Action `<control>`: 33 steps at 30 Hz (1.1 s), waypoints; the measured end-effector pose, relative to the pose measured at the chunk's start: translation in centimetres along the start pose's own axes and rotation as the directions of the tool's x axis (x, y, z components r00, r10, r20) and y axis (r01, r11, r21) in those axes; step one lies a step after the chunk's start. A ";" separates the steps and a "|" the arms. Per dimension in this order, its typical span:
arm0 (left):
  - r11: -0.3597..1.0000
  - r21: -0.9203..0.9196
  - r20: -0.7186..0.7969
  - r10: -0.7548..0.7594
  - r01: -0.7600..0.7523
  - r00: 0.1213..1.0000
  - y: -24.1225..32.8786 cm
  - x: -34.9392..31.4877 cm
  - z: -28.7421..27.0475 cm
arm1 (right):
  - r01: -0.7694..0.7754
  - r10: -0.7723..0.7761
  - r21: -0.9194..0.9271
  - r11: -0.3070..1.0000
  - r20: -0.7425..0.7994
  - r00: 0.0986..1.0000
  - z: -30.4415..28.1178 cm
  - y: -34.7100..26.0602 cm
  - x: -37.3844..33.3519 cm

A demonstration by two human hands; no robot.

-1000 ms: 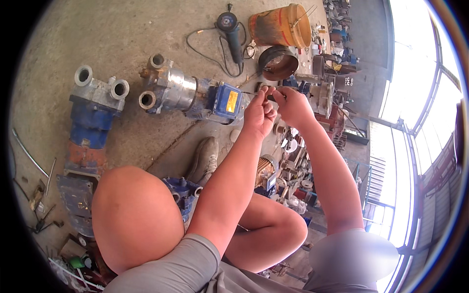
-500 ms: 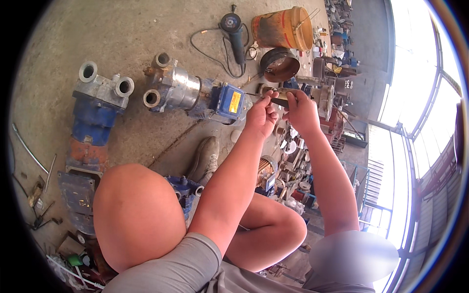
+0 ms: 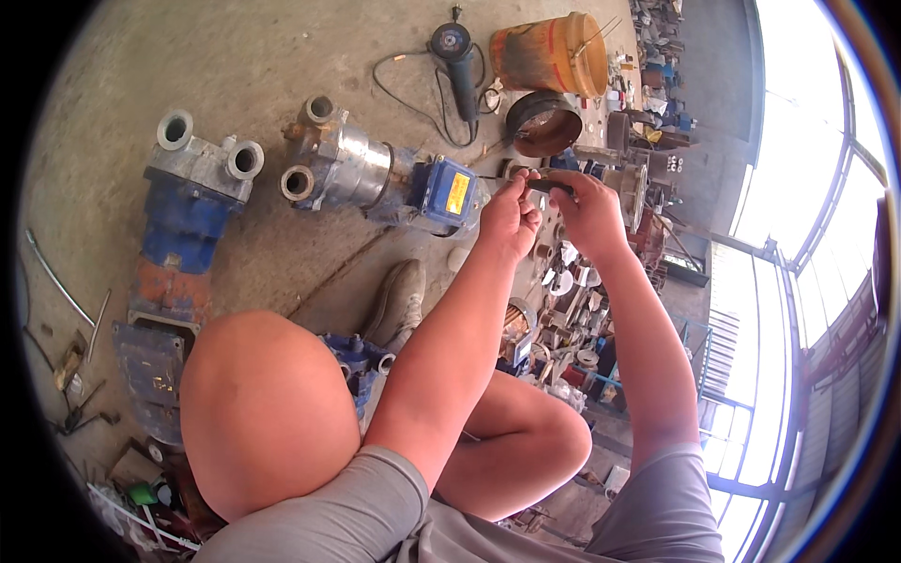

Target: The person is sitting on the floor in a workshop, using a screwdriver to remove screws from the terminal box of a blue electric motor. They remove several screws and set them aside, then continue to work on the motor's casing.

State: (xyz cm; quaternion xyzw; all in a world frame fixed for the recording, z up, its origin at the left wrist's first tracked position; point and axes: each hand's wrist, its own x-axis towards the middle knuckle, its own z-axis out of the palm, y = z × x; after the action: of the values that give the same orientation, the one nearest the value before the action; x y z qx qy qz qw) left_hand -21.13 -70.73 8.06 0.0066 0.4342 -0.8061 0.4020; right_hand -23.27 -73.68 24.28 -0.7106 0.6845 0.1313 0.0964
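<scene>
My right hand (image 3: 593, 214) is closed round the dark handle of a screwdriver (image 3: 548, 186), its thin shaft running left. My left hand (image 3: 511, 220) is closed at the shaft, fingertips pinched just ahead of the handle. The shaft reaches toward a blue terminal box (image 3: 443, 192) with a yellow label, mounted on a motor-pump unit (image 3: 352, 164) lying on the floor. The tool's tip is too small to make out against the box's edge. Both arms are stretched forward past my bent knees.
A second blue pump unit (image 3: 192, 211) lies at left. An angle grinder (image 3: 458, 80) with its cord, an orange bucket (image 3: 544, 56) and a rusty round drum (image 3: 544, 125) are at the far side. Many metal parts (image 3: 563, 347) clutter the right; a blue part (image 3: 352, 361) sits by my shoe (image 3: 399, 305).
The fingers of my right hand have shifted along the dark handle, and my left hand's fingers have drawn closer together. The whole view has moved slightly.
</scene>
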 end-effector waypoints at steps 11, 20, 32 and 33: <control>0.998 0.035 -0.063 -0.041 0.044 0.997 0.3 0.8 -0.9 | 0.225 -0.150 -0.492 0.841 0.188 0.971 -0.1 -0.1 0.8; 0.995 0.055 -0.060 -0.075 0.079 0.995 -0.8 -0.2 -0.5 | -0.434 0.449 -0.121 0.893 0.321 0.834 1.1 3.1 2.4; 0.989 0.142 -0.112 -0.014 0.030 0.994 -0.5 -0.2 0.0 | 0.043 0.173 -0.396 0.917 0.493 0.853 -0.8 1.2 3.5; 0.989 0.146 -0.114 -0.006 0.023 0.993 -0.4 -0.2 0.0 | 0.013 0.219 -0.410 0.912 0.515 0.829 -0.7 1.3 3.4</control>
State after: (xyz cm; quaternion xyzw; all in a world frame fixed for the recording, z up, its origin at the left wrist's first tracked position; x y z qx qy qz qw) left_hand -21.23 -70.47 8.37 0.0787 0.3955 -0.8372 0.3694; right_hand -24.39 -77.23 23.92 -0.6080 0.6247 0.4707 0.1360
